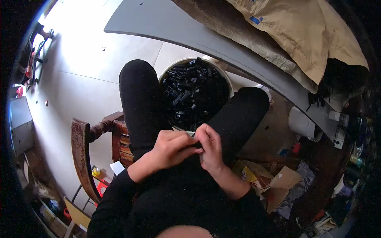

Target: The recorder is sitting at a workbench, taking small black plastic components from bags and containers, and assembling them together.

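My left hand (171,147) and my right hand (210,150) meet above my lap, the fingertips of both pinched together. Whatever lies between them is hidden by the fingers or too small and dark to name. Just beyond the hands, between my knees, stands a round pale tub (231,84). Many small black plastic pieces (188,89) are heaped in it, nearly up to the rim. Against my black trousers, any dark piece in my fingers cannot be told apart.
A grey tabletop (158,24) crosses the upper right, with brown paper sacking (291,37) on it. Left of me is a worn wooden chair arm (80,146). At right are a white bucket (303,123) and torn cardboard (285,178) on the floor.
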{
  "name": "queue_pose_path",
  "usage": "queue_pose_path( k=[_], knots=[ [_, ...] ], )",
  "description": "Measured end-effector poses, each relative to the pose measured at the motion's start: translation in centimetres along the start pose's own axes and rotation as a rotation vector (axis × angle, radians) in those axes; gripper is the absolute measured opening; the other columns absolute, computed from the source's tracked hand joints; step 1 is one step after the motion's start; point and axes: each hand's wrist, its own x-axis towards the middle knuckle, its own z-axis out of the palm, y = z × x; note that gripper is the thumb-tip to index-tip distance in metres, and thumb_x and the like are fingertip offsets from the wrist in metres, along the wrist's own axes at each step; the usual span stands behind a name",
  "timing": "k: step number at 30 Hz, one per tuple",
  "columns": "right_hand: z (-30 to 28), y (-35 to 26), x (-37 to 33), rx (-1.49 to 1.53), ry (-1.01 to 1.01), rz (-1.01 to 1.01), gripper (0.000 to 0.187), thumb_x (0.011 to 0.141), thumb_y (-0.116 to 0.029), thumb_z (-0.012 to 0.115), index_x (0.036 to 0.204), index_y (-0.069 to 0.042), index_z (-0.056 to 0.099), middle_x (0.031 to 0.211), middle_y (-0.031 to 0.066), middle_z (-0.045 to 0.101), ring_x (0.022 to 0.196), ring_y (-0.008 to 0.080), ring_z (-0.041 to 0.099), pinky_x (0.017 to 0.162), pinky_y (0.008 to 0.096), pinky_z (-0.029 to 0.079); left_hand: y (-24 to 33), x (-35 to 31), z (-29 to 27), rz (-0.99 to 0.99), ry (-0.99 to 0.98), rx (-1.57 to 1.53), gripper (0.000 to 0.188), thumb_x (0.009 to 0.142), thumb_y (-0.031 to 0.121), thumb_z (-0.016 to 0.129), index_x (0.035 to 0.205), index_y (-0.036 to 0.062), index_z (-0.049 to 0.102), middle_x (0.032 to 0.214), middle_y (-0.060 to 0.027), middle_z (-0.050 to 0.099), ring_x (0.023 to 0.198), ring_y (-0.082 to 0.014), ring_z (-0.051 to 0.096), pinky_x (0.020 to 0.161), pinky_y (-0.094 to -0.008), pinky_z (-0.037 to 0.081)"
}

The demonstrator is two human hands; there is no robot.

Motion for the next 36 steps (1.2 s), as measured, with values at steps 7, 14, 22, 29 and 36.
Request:
queue_pose_path(
  k=[7,14,22,29,36],
  knots=[
    [-2.0,-2.9,-0.2,0.044,-0.734,0.416,0.028,0.092,-0.024,0.045,0.11,-0.004,0.046,0.069,-0.0037,0.042,0.057,0.0016,0.036,0.05,0.0168,0.033,0.4,1.1,-4.1,-0.071,-0.363,-0.195,0.021,0.064,0.015,0.074,0.071,0.002,0.059,0.06,-0.0092,0.055,0.052,-0.0233,0.057,0.046,-0.0294,0.041],
    [-2.0,-4.3,-0.4,-0.375,-0.724,0.043,0.02,0.091,-0.019,0.045,0.099,-0.002,0.052,0.07,0.0012,0.049,0.063,0.0069,0.046,0.057,0.0229,0.039,0.6,3.0,-3.6,0.053,-0.433,-0.127,0.022,0.064,0.017,0.074,0.076,0.003,0.062,0.06,-0.0087,0.056,0.053,-0.0204,0.058,0.046,-0.029,0.041],
    [-14.0,-12.9,5.3,-1.063,0.828,-0.761,0.016,0.083,-0.01,0.051,0.096,-0.002,0.057,0.094,0.0124,0.055,0.087,0.0241,0.053,0.079,0.0336,0.041,-1.1,4.8,-1.4,-0.247,-0.262,0.293,0.043,0.067,0.008,0.069,0.108,0.0073,0.056,0.077,-0.01,0.055,0.064,-0.0255,0.055,0.058,-0.0334,0.045],
    [-24.6,-15.5,6.8,-1.666,1.314,-0.467,0.023,0.081,-0.01,0.051,0.102,-0.003,0.053,0.108,0.0167,0.051,0.099,0.0345,0.049,0.083,0.0412,0.042,-1.2,4.9,-1.4,-0.21,-0.345,0.41,0.05,0.069,0.008,0.067,0.116,0.0103,0.051,0.093,-0.0108,0.057,0.082,-0.0281,0.058,0.07,-0.0338,0.048],
    [-18.5,-14.6,4.7,-1.587,1.053,-0.701,0.022,0.077,-0.013,0.061,0.097,-0.003,0.057,0.09,0.0097,0.058,0.084,0.0251,0.055,0.073,0.0342,0.044,-0.2,5.7,-0.9,-0.175,-0.299,0.239,0.046,0.069,0.004,0.066,0.113,0.008,0.055,0.088,-0.0107,0.058,0.075,-0.0243,0.059,0.064,-0.0309,0.047]
  ],
)
